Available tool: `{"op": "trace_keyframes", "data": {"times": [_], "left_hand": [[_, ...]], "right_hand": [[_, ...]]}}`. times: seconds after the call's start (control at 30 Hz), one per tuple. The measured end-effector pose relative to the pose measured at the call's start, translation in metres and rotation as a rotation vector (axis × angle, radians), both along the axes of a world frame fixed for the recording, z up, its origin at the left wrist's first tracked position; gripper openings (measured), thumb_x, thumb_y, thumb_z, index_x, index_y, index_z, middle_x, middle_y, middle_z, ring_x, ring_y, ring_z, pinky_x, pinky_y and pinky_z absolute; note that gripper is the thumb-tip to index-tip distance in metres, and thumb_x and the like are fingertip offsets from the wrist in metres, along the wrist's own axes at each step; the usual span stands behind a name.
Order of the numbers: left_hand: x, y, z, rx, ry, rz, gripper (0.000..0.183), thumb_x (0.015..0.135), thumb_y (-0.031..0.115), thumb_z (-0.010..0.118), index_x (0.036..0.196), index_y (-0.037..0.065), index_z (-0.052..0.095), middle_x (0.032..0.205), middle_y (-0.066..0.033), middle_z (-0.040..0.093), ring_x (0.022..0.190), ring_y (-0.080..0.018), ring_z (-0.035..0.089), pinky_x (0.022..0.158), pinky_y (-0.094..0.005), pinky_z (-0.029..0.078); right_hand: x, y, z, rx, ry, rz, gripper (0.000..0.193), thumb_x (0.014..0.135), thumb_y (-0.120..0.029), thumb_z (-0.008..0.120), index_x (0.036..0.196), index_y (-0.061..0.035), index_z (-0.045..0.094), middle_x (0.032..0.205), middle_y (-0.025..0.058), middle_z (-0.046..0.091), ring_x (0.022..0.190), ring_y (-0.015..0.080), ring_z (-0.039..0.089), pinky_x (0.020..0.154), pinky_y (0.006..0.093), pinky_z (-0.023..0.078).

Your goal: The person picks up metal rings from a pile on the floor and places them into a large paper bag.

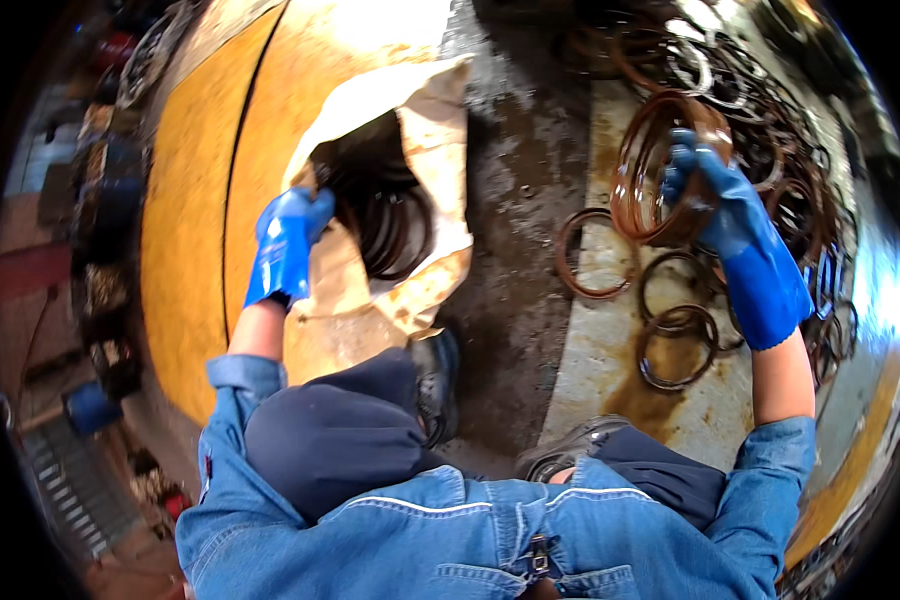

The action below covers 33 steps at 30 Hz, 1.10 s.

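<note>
In a blue rubber glove, my left hand (292, 228) is closed on the left edge of a cream-coloured sack (432, 170), whose mouth gapes upward. Several dark brown rings (382, 228) lie inside it. My right hand (708, 185), gloved the same way, grips a bundle of glossy brown rings (638, 170), held up over the right side. Below the bundle, a single brown ring (568, 262) and a few other rings (677, 347) lie on an oil-stained pale sheet (592, 375). Some of the sack's contents are in shadow.
A large heap of rings (770, 120) spreads along the far right. Between sack and sheet runs a dark wet strip of floor (515, 190). A yellow-orange panel (195, 200) stands left of the sack. My shoes (435, 385) are close to the sack and sheet.
</note>
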State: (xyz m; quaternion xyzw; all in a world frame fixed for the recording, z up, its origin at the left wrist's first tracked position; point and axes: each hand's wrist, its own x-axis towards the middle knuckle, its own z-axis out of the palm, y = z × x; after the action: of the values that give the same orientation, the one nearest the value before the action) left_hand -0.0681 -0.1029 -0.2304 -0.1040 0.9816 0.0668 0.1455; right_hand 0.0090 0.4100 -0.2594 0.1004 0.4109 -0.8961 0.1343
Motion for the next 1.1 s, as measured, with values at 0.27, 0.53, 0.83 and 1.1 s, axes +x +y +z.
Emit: {"op": "trace_keyframes", "data": {"times": [0.27, 0.53, 0.83, 1.1], "left_hand": [[0.007, -0.024, -0.009, -0.120, -0.028, 0.077, 0.037, 0.091, 0.041, 0.060, 0.091, 0.007, 0.076, 0.078, -0.0136, 0.074, 0.081, -0.0297, 0.072, 0.080, -0.0392, 0.055], [0.004, -0.064, 0.014, 0.269, -0.038, 0.215, 0.034, 0.094, 0.034, 0.070, 0.089, 0.001, 0.067, 0.066, -0.0073, 0.067, 0.054, -0.0139, 0.065, 0.052, -0.0274, 0.051], [0.006, -0.057, 0.032, -0.022, -0.208, 0.222, 0.039, 0.093, 0.040, 0.069, 0.087, 0.002, 0.068, 0.063, -0.0061, 0.065, 0.055, -0.0130, 0.065, 0.054, -0.0277, 0.051], [-0.001, -0.052, 0.024, 0.088, -0.194, 0.204, 0.040, 0.092, 0.039, 0.070, 0.077, 0.002, 0.065, 0.061, -0.0070, 0.063, 0.054, -0.0139, 0.064, 0.056, -0.0289, 0.050]], "right_hand": [[-0.040, -0.229, 0.030, 0.179, 0.252, 0.503, 0.041, 0.087, -0.015, 0.078, 0.122, 0.0029, 0.065, 0.110, 0.0162, 0.073, 0.108, 0.0231, 0.070, 0.096, 0.0365, 0.056], [-0.026, -0.340, -0.076, 0.406, 0.440, 0.692, 0.042, 0.084, -0.026, 0.078, 0.114, 0.0009, 0.067, 0.089, 0.0204, 0.070, 0.084, 0.0281, 0.068, 0.080, 0.0407, 0.052], [-0.017, -0.339, -0.062, 1.413, 1.040, 0.690, 0.018, 0.076, -0.014, 0.071, 0.093, -0.0101, 0.067, 0.079, 0.0081, 0.070, 0.077, 0.0284, 0.071, 0.070, 0.0441, 0.052], [0.011, -0.422, -0.187, 1.633, 1.413, 0.483, 0.005, 0.072, -0.012, 0.068, 0.072, -0.0103, 0.073, 0.067, 0.0081, 0.064, 0.066, 0.0237, 0.063, 0.067, 0.0355, 0.050]]}}
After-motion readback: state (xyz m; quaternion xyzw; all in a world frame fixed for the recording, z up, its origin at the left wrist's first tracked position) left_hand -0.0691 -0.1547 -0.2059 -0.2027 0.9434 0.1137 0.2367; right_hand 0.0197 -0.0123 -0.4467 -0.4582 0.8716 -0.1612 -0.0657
